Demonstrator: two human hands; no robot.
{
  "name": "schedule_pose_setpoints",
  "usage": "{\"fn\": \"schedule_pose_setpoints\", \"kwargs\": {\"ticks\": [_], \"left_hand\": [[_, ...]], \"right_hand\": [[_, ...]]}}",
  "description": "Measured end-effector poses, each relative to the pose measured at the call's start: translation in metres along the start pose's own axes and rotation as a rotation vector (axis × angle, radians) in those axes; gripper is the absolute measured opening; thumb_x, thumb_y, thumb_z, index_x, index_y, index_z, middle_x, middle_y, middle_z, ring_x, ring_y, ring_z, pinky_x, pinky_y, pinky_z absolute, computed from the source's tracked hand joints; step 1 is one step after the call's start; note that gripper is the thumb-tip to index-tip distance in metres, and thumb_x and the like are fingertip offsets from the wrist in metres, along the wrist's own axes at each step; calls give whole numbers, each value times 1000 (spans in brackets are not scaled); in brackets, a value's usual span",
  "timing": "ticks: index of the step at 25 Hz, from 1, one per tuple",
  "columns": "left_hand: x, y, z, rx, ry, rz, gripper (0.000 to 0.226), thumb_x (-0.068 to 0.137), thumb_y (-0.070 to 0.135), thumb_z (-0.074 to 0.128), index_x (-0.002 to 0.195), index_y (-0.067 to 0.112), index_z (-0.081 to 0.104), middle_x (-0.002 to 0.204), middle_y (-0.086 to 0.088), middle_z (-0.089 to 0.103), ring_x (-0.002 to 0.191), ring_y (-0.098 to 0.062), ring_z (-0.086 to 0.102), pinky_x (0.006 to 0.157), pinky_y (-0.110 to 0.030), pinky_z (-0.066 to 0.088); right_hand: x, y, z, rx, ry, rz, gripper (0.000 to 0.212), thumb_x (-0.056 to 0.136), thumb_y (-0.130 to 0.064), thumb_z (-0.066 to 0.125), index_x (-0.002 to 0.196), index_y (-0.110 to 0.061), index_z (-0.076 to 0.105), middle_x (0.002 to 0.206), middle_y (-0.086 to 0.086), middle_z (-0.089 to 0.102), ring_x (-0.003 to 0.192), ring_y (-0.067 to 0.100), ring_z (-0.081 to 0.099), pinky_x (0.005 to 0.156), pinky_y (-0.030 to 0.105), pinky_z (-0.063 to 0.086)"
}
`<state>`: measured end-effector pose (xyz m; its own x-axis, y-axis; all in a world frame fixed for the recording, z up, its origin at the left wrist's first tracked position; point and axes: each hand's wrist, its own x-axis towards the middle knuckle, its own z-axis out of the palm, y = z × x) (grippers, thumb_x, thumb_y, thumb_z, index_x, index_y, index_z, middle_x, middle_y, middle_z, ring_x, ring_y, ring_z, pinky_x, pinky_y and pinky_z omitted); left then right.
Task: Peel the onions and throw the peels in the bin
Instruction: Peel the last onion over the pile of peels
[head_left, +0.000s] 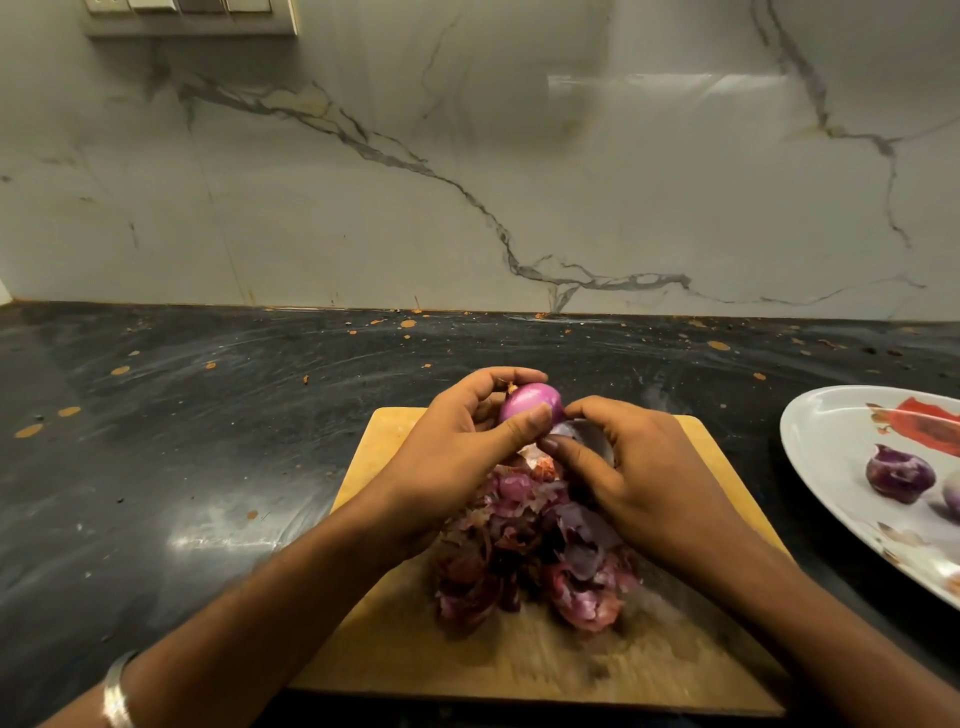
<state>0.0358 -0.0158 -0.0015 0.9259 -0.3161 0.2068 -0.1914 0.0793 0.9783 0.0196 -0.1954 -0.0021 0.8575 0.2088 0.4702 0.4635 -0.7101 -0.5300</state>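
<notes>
1. Dark stone desk, wooden board piled with peels.
2. Left hand grips the onion above the board; right hand pinches a loose skin.
3. Best bet: pull from the root end, slowly.

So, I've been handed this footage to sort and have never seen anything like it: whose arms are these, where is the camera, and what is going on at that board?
There is no machine here. A person wears a wide-angle camera on the head, looking forward and down, so both arms reach in from the bottom. The left hand grips a shiny onion above a wooden cutting board. The right hand pinches a loose piece of skin beside it. A heap of purple peels lies on the board, which sits on a dark counter. At the right, a white plate holds an onion and part of another at the edge. No bin is visible.
</notes>
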Motion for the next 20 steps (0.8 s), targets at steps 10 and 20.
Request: {"fn": "schedule_pose_setpoints", "kwargs": {"ticks": [10, 20], "left_hand": [[7, 1, -4, -271, 106, -192, 52, 86, 42, 62, 118, 2, 63, 106, -19, 70, 84, -19, 68, 67, -26, 57], [9, 6, -7, -399, 144, -220, 51, 95, 39, 54, 126, -2, 54, 121, -28, 65, 88, -25, 70, 72, -31, 62]], "right_hand": [[-4, -5, 2, 64, 17, -106, 6, 96, -24, 62, 91, -21, 65, 77, -12, 62, 73, 7, 56, 62, 24, 43], [-4, -7, 5, 49, -18, -143, 27, 86, -53, 65, 95, -28, 70, 95, -11, 60, 90, 7, 58, 76, 33, 49]]}}
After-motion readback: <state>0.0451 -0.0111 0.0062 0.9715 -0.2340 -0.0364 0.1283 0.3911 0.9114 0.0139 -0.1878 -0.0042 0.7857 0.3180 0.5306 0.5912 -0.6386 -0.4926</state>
